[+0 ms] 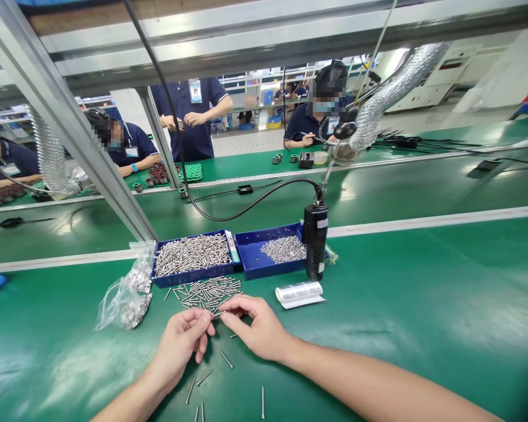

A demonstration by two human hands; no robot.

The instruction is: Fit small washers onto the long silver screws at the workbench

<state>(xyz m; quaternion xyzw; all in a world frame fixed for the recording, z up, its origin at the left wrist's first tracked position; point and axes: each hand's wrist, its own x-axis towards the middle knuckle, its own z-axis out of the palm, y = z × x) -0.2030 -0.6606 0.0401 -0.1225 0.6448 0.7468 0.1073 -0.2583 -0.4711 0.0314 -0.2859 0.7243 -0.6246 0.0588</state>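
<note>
Bench: a green work surface [422,328] fills the lower view, with a white strip along its far edge and a green belt beyond it
Frame: a slanted metal post [70,123] rises from the left, and a ribbed silver duct [396,88] hangs at upper right
People: co-workers in dark blue shirts sit and stand at the far bench, well apart from the near hands
Screwdriver: a black electric screwdriver [315,240] hangs upright on its cable just beside the right tray
Left tray: a blue tray [193,275] holds a heap of long screws
Right tray: a second blue tray [255,266], touching the first, holds small silver parts
Bags: clear plastic bags [127,293] of small metal pieces lie left of the trays
Labels: a white label roll [299,293] lies in front of the right tray
Loose pile: a pile of screws [206,291] lies on the bench just in front of the left tray; a few more are scattered nearer the body
Left hand: the left hand [180,343] has fingers curled, thumb and forefinger pinched on one end of a single screw [218,315]
Right hand: the right hand [257,328] lies palm down, fingertips closed on the other end of that screw, at the near edge of the pile
</note>
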